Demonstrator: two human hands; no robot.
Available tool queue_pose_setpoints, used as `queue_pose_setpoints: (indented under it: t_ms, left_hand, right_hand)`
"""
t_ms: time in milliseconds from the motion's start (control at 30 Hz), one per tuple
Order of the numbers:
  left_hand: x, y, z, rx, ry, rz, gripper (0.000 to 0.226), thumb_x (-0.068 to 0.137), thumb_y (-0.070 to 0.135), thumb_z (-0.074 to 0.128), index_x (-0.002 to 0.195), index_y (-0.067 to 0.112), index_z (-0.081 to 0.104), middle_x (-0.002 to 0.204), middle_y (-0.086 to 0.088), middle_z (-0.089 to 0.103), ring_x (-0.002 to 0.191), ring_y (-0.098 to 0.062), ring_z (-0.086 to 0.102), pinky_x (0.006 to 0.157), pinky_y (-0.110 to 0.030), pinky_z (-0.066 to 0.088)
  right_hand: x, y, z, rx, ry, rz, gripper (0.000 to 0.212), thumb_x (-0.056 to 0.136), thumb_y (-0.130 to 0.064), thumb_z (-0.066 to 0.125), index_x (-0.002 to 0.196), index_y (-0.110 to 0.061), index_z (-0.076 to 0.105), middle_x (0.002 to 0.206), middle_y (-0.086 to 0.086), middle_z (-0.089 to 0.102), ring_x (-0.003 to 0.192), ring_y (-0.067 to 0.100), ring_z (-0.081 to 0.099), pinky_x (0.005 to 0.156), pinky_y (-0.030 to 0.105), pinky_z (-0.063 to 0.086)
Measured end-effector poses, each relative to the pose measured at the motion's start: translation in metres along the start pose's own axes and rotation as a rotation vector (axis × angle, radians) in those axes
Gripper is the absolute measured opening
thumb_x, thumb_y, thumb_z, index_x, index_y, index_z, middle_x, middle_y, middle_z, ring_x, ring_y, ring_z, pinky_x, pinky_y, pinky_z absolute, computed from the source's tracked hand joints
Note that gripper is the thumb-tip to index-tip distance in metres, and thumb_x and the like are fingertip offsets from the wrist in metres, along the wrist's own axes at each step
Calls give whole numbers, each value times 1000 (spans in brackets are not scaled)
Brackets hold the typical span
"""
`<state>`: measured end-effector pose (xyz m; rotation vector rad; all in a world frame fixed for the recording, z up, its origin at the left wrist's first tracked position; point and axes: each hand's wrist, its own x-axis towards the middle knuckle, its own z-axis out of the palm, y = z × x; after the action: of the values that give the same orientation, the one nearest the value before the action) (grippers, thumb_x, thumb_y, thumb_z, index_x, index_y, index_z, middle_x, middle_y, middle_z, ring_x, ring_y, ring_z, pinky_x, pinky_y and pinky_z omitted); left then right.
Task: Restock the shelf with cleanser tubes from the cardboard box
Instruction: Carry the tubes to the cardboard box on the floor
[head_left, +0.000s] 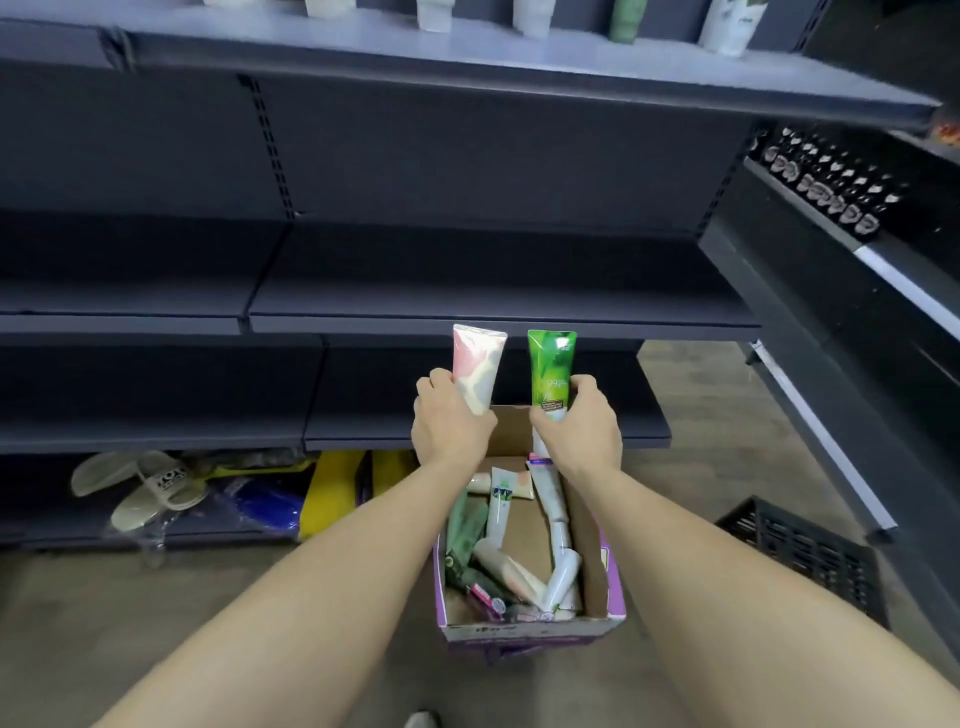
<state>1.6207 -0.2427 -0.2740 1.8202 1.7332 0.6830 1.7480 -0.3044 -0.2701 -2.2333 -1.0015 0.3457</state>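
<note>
Head view, near to far. Lower centre of the frame: open cardboard box (597, 551) with purple printed sides, on the floor (156, 597), holding a loose heap of cleanser tubes (501, 512), white, green and pink, lying at mixed angles. Above the box's far edge, centre of the frame: left hand (449, 423), fingers curled round the lower part of a pink-and-cream tube (477, 366), held upright with the crimped end up. Just beside it to the right: right hand (584, 426), fingers wrapped round the lower part of a green tube (550, 366), likewise upright with crimped end up. The two held tubes side by side, apart, not touching. Lower right: dark slatted crate (800, 551) on the floor. Lower left, under the bottom shelf: pale slide sandals (150, 488) beside blue and yellow packaging (332, 488). Behind the hands: dark shelf unit (467, 312) with several bare tiers across the middle of the frame. Top edge: upper shelf (467, 57) carrying a row of standing tubes (727, 31), white and green, seen only at their lower ends. Upper right: adjoining black rack (810, 223) with rows of small items, too blurred to identify.
</note>
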Motion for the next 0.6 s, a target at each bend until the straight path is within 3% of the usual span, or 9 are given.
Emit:
queue_pose_setpoints:
  t_ms: [233,467,600]
  left_hand:
    - [3,-25,53,52,-123,-85,52,74,27,77,114,12,47,116,-8,48,108,-30,54,75,-36,45]
    - [-6,-52,106,93,-238,-247,60,73,32,80,119,9,49,122,-10,51,113,-30,54,90,-40,49]
    - [-10,-62,124,106,-270,-313,62,71,35,80,119,8,51,120,-11,53,111,-31,56,89,-44,51]
  right_hand:
    - [12,45,35,-51,-113,110,32,81,-32,68,105,-23,50,92,-5,63,80,19,58,67,31,43]
    - [24,94,75,-103,-252,164,43,79,-39,70,113,-21,52,100,1,65,90,26,63,70,37,51]
    - [23,117,89,-124,-331,214,47,79,-39,70,118,-19,51,102,2,67,91,27,65,72,38,54]
